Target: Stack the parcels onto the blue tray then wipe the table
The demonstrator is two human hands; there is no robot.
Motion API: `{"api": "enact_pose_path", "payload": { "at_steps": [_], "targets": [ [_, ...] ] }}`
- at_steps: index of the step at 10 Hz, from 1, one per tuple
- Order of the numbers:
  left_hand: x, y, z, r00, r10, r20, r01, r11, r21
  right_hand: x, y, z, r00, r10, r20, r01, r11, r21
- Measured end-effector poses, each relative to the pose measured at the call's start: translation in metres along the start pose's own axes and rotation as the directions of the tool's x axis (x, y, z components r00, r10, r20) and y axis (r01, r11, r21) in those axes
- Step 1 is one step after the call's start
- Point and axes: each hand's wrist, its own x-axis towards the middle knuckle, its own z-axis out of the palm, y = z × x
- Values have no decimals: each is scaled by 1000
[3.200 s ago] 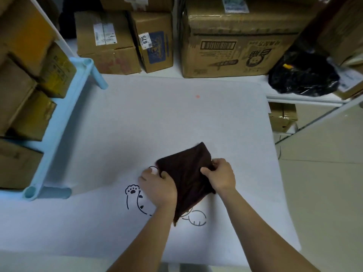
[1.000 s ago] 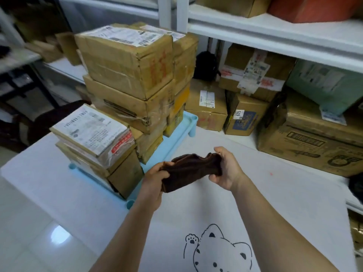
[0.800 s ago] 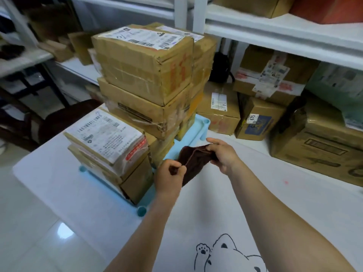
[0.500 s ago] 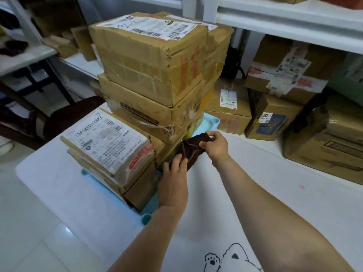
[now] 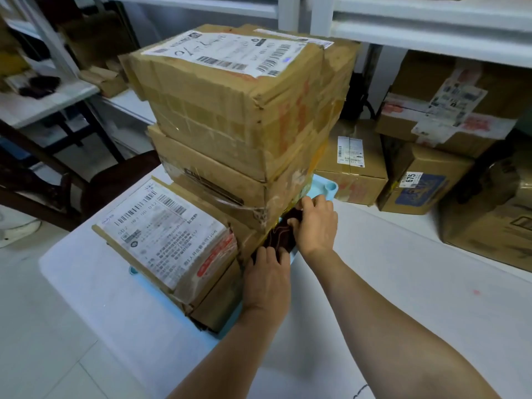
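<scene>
Parcels (image 5: 230, 116) stand stacked on the blue tray (image 5: 326, 185) at the left of the white table (image 5: 417, 283), with a lower labelled parcel (image 5: 167, 231) at the near left of the stack. A dark brown cloth (image 5: 280, 237) lies on the tray's right edge against the stack, between both hands. The right hand (image 5: 316, 226) has its grip pinched on the far end; the left hand (image 5: 266, 279) lays fingers on the near end, its grip not discernible.
</scene>
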Motion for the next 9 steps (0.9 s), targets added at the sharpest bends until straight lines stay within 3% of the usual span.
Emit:
{"api": "enact_pose_path", "payload": {
  "at_steps": [1, 3, 5, 7, 8, 9],
  "targets": [
    [3, 6, -5, 997, -42, 61, 43, 999, -18, -4, 2, 5, 992, -124, 7, 124, 990, -64],
    [4, 7, -2, 983, -83, 164, 93, 994, -56, -6, 6, 4, 988, -98, 122, 111, 989, -98],
    [3, 11, -4, 989, -89, 118, 97, 993, -65, -7, 11, -20, 981, -12, 194, 6, 999, 36],
    [5, 29, -40, 997, -22, 69, 34, 981, -191, -29, 32, -59, 973, 118, 197, -149, 977, 153],
    [13, 43, -48, 988, -72, 135, 125, 888, -442, -44, 46, -86, 962, 193, 192, -235, 945, 227],
    [22, 52, -68, 962, -86, 257, 243, 695, -676, -56, 57, -115, 955, 264, 137, -297, 887, 354]
  ]
}}
